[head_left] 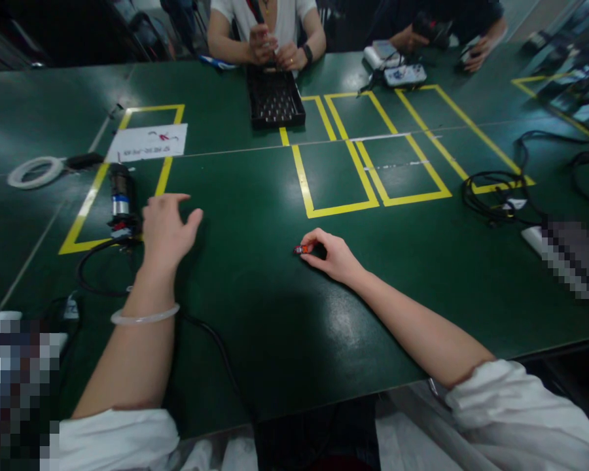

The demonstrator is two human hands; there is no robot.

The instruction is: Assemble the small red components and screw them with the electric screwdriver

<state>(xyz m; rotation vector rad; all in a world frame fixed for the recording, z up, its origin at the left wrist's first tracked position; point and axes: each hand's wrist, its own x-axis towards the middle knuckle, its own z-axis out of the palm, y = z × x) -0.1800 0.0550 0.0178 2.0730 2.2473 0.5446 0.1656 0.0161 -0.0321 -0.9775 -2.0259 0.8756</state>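
Observation:
My right hand (332, 254) rests on the green table (275, 294) and pinches a small red part (302, 249) between thumb and fingertips. My left hand (167, 229) hovers open above the table with its fingers spread, holding nothing. It is just right of a cylindrical tool (120, 199) with a silver and blue band, which lies inside a yellow taped rectangle with a black cable running from it. A pale bangle (144, 318) sits on my left wrist.
A black tray (275, 98) stands at the far edge before a seated person's hands (275, 53). Another person's hands (476, 52) are at the far right near white devices (405, 75). Yellow taped boxes (368, 176), coiled cables (495, 196), a white paper (147, 142), a white ring (35, 172).

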